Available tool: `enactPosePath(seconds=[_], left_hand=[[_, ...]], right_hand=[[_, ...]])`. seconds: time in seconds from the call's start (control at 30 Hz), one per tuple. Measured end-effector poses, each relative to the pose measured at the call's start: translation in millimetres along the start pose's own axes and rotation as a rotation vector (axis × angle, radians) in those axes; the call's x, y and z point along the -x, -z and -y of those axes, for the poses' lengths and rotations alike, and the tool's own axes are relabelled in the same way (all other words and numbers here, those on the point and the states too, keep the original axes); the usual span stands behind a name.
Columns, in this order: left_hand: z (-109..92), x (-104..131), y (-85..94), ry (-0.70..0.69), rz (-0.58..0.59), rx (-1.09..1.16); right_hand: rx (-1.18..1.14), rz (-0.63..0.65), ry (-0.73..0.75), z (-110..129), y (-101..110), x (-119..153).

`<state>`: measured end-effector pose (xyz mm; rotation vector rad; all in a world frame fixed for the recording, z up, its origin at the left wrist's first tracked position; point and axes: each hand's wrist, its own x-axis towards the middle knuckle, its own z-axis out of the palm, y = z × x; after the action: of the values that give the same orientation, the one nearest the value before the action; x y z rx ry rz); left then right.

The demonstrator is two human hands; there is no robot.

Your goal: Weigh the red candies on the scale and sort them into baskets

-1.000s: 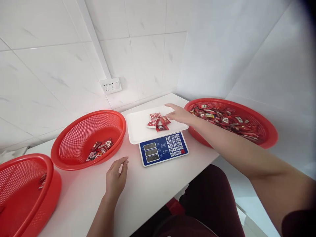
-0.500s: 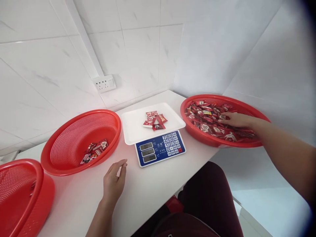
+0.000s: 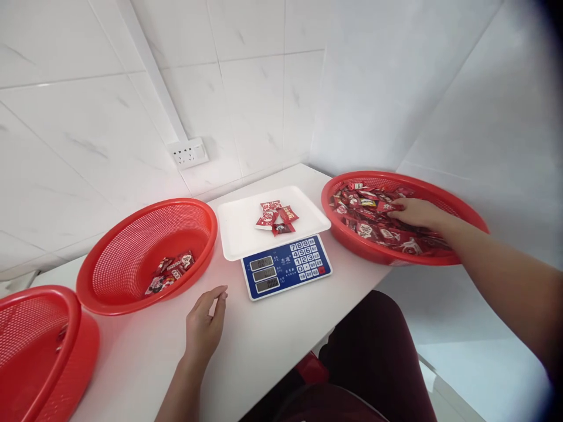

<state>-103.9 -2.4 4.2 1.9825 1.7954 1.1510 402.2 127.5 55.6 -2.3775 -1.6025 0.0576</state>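
Leftmost basket (image 3: 73,313) and second basket (image 3: 132,234) set side by side on counter (image 3: 255,334), likely for easy reach. Left hand (image 3: 206,322) rested loosely curled beside scale (image 3: 285,266), nothing grasped, tray (image 3: 237,223) unobstructed. Four packets (image 3: 267,219) grouped mid-tray, perhaps for stability. Right basket (image 3: 382,253) heaped; red packet (image 3: 385,206) seemingly pinched above heap by right hand (image 3: 417,212).

Packets (image 3: 266,220) lie on a tray (image 3: 240,225) between baskets (image 3: 127,234)

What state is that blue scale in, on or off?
On: the scale shows dark digits in its lowest display window. The top reading is too blurred to tell.
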Motion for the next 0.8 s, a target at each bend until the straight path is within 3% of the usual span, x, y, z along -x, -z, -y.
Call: enactPosePath(seconds=[0.2,0.53,0.7,0.8], left_hand=[[0,1,0.3,-0.007,-0.007,0.006],[0,1,2.4,-0.025,0.001,0.004],[-3,1,3.4,-0.044,-0.012,-0.01],[-5,1,4.4,-0.043,0.002,-0.002]], right_hand=[[-0.103,0.056,-0.059,13,14,7],[-0.206,-0.032,-0.07,38,21,17],[-0.307,-0.152,-0.011,68,35,26],[-0.483,-0.225,0.11,97,40,36]])
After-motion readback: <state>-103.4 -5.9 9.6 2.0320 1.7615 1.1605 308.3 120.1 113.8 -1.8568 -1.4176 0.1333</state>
